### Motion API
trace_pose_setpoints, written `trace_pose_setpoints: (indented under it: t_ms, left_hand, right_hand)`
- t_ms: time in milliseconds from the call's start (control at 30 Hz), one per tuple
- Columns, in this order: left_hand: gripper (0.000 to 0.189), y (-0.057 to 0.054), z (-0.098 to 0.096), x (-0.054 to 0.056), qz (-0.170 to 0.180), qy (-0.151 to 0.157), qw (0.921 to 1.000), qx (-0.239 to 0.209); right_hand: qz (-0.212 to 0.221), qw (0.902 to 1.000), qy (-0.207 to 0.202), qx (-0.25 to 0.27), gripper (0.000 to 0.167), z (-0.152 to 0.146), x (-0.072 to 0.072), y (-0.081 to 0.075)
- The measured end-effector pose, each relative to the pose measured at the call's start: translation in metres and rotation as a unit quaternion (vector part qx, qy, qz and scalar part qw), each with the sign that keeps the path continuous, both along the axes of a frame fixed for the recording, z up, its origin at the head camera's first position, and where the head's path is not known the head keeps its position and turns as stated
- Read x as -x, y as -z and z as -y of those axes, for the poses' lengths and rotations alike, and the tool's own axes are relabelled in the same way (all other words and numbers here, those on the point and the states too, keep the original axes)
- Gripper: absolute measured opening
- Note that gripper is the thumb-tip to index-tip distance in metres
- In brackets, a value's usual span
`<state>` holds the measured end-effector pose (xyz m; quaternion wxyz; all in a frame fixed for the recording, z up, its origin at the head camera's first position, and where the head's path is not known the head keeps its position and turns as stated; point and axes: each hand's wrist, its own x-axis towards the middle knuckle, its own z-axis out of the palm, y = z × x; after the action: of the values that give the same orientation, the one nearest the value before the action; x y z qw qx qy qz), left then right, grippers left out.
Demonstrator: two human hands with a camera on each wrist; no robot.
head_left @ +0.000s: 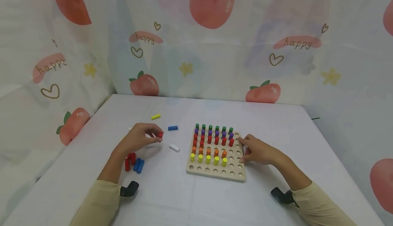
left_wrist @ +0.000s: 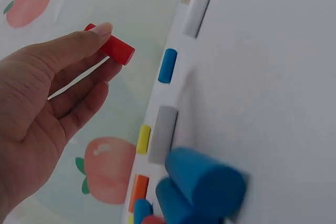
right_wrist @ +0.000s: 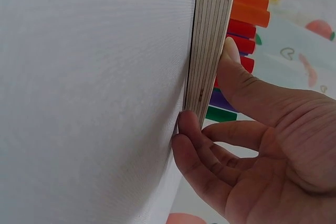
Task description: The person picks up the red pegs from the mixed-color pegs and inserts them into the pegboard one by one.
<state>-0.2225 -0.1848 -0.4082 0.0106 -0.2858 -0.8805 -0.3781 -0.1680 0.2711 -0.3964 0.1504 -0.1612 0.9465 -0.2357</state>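
My left hand pinches a red peg between thumb and fingertips, held above the table left of the pegboard. The wooden pegboard lies flat, with rows of green, purple, red, orange and yellow pegs standing in it. Bare holes show along its front and right edges. My right hand grips the board's right side. In the right wrist view the thumb lies at the upper rim beside the pegs, while fingers touch the lower part of the layered wooden edge.
Loose pegs lie left of the board: a yellow peg, a blue peg and a white peg. Nearer my left forearm are red pegs and blue pegs. A fruit-printed cloth hangs behind the white table.
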Motion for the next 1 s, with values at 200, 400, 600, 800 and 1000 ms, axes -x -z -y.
trace_pose_setpoints:
  t_ms: [200, 400, 600, 800, 1000]
  left_hand:
    - [0.021, -0.006, -0.017, 0.005, -0.010, 0.027, 0.9995, -0.014]
    - [0.021, -0.013, -0.035, 0.006, -0.002, 0.028, 0.9996, -0.009]
    - [0.022, -0.015, -0.049, 0.010, 0.019, 0.031, 0.9993, -0.013]
    - [0.022, -0.013, -0.060, 0.015, 0.030, 0.054, 0.9978, -0.023]
    - [0.023, -0.015, -0.070, 0.015, 0.029, 0.058, 0.9977, -0.020]
  right_hand:
    - [0.003, 1.0000, 0.003, 0.002, 0.089, -0.001, -0.001, 0.001]
    - [0.001, 1.0000, 0.005, 0.001, 0.089, -0.001, 0.000, 0.001]
    - [-0.001, 1.0000, 0.006, 0.000, 0.089, 0.000, 0.000, 0.001]
    - [-0.001, 1.0000, 0.005, -0.004, 0.087, 0.001, 0.000, 0.002]
    - [0.000, 1.0000, 0.007, -0.005, 0.086, 0.001, 0.000, 0.003]
